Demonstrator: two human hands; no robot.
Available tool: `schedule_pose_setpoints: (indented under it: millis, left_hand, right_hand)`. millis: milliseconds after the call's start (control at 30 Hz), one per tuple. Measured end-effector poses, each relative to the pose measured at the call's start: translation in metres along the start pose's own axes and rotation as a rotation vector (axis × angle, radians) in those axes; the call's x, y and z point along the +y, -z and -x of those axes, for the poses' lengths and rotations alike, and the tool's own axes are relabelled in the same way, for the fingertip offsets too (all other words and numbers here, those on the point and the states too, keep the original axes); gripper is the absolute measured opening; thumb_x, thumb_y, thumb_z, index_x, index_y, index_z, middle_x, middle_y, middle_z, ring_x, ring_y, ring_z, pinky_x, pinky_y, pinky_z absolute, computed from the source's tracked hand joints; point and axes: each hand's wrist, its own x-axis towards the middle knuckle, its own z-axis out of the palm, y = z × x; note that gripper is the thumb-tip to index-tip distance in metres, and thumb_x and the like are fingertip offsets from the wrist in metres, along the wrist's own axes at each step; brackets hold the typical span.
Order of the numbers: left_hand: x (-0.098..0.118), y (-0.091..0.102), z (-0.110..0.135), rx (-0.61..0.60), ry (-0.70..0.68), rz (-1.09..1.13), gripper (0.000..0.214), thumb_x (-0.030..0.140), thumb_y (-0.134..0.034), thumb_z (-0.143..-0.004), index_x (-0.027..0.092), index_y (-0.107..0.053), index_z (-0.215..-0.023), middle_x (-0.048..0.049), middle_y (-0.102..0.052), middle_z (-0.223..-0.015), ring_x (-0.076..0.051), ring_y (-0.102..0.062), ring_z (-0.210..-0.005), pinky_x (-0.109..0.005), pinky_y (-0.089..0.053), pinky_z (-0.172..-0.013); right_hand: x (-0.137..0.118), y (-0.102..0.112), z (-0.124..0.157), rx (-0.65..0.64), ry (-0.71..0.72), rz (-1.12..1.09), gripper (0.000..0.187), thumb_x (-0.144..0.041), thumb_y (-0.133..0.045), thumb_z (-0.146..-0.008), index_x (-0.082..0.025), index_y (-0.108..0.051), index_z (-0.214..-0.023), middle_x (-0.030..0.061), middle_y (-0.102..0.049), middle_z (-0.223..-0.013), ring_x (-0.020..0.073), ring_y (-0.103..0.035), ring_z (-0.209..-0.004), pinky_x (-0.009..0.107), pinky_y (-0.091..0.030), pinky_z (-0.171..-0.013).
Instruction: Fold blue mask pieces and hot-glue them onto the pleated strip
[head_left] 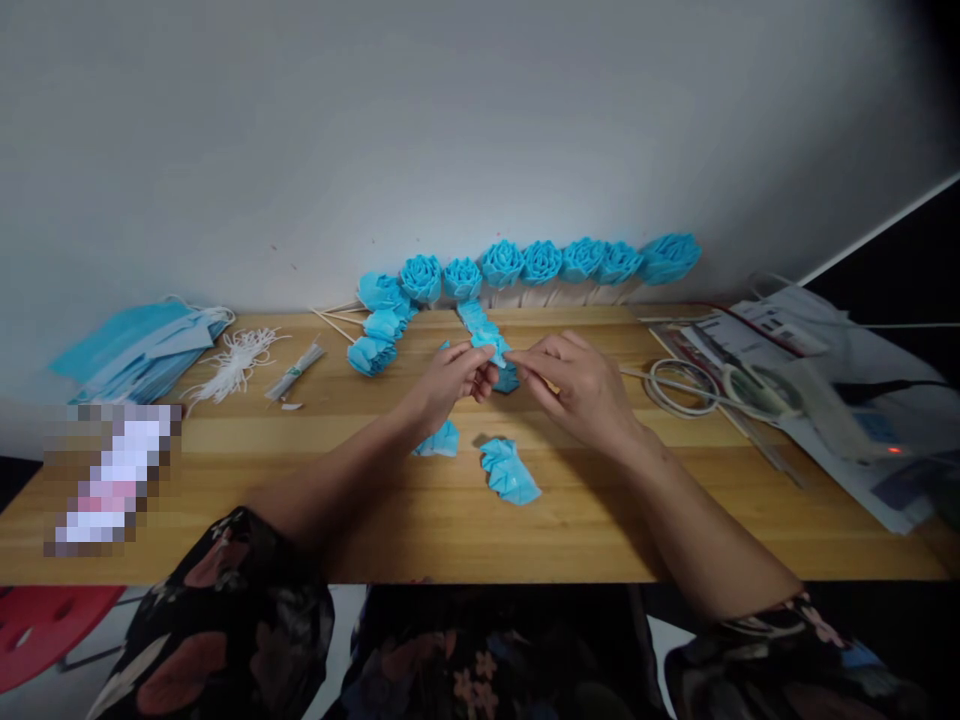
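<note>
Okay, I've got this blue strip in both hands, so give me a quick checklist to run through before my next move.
1. Grip: the left hand and the right hand both pinch the blue strip: ok.
2. Strip's far end free of the blue roses along the wall: cannot tell.
3. Two folded blue pieces lie on the table just in front of the hands: ok.
4. Wooden sticks lie left of the roses, apart from both hands: ok.
5. What look like scissors lie off to the right, away from the fingers: ok.
</note>
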Motion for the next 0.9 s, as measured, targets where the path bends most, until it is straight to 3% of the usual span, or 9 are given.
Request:
schedule_pose_setpoints:
  millis: [300, 467, 533, 700, 900]
  left_hand:
    - [0.003, 0.002, 0.0, 0.038, -0.009, -0.052, 0.016, 0.018, -0.062, -0.09, 0.014, -0.06, -0.075, 0.0004, -0.062, -0.064, -0.007, -0.055, -0.053, -0.021, -0.044, -0.052]
    - [0.001, 0.004, -0.001, 0.055, -0.015, -0.098, 0.015, 0.017, -0.065, -0.085, 0.015, -0.059, -0.071, 0.0019, -0.061, -0.062, -0.007, -0.053, -0.051, -0.021, -0.044, -0.054]
    - [0.002, 0.003, 0.0, 0.047, -0.025, -0.124, 0.013, 0.015, -0.063, -0.084, 0.015, -0.059, -0.071, 0.0023, -0.06, -0.061, -0.007, -0.053, -0.051, -0.021, -0.044, -0.055]
    - [0.005, 0.001, 0.003, 0.038, -0.054, -0.238, 0.012, 0.017, -0.062, -0.083, 0.016, -0.058, -0.071, 0.0032, -0.058, -0.061, -0.008, -0.052, -0.053, -0.022, -0.042, -0.056]
    - [-0.005, 0.005, 0.004, -0.068, -0.198, -0.492, 0.015, 0.026, -0.068, -0.08, 0.017, -0.062, -0.07, 0.0044, -0.053, -0.061, -0.01, -0.046, -0.061, -0.023, -0.034, -0.059]
  right_hand:
    - [-0.005, -0.003, 0.002, -0.051, -0.04, 0.052, 0.026, -0.018, -0.054, -0.1, -0.022, -0.078, -0.11, 0.0068, -0.072, -0.082, 0.0204, -0.057, -0.075, 0.033, -0.04, -0.062]
    - [-0.005, -0.003, 0.002, -0.016, -0.061, -0.125, 0.025, -0.018, -0.055, -0.1, -0.023, -0.077, -0.111, 0.0063, -0.074, -0.086, 0.0204, -0.064, -0.079, 0.035, -0.048, -0.07]
    - [-0.006, 0.0, 0.001, 0.01, -0.124, -0.228, 0.021, -0.02, -0.058, -0.099, -0.023, -0.076, -0.109, 0.0047, -0.074, -0.085, 0.0191, -0.066, -0.079, 0.035, -0.05, -0.073]
    - [-0.01, 0.007, -0.002, 0.049, -0.436, -0.403, 0.016, -0.025, -0.062, -0.095, -0.022, -0.074, -0.106, 0.0025, -0.075, -0.088, 0.0164, -0.067, -0.076, 0.03, -0.052, -0.069]
    - [-0.008, 0.003, -0.003, -0.101, -0.551, -0.632, 0.033, -0.029, -0.066, -0.088, -0.023, -0.073, -0.12, 0.004, -0.075, -0.097, 0.0175, -0.068, -0.082, 0.03, -0.053, -0.068]
